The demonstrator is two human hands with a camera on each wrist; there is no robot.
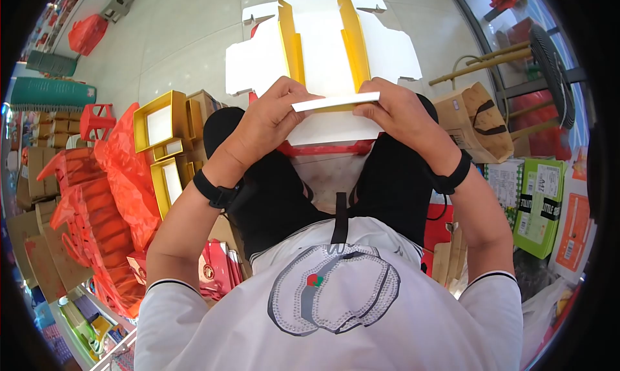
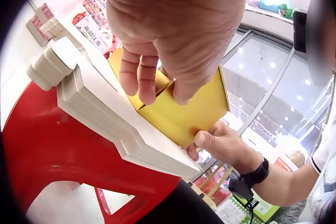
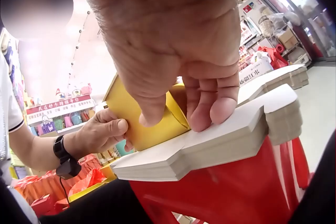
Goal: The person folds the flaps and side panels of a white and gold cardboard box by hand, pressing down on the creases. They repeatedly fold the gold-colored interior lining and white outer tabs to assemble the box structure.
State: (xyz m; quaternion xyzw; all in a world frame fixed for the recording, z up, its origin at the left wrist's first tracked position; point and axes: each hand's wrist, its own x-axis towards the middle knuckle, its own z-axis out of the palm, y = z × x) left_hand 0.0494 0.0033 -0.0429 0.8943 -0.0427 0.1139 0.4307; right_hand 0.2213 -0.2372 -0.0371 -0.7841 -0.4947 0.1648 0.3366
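A flat cardboard box blank [image 1: 323,41], white outside and yellow inside, lies on a stack of white blanks [image 2: 105,113] [image 3: 210,145] on a red stool [image 2: 47,155] [image 3: 226,192] between my knees. Two yellow side walls stand upright on it. My left hand [image 1: 274,116] [image 2: 173,35] and right hand [image 1: 394,112] [image 3: 173,40] each pinch one end of the near flap [image 1: 336,101], raised upright, with its yellow face [image 2: 184,113] [image 3: 142,124] showing in both wrist views. In each wrist view the opposite hand [image 2: 220,142] [image 3: 100,132] grips the flap's far end.
Finished yellow-and-white boxes [image 1: 161,122] and orange-red plastic bags [image 1: 116,170] are piled on the floor to my left. A brown paper bag [image 1: 475,122], a green carton [image 1: 539,206] and a standing fan [image 1: 549,74] crowd the right. Pale tiled floor [image 1: 187,41] lies beyond the stool.
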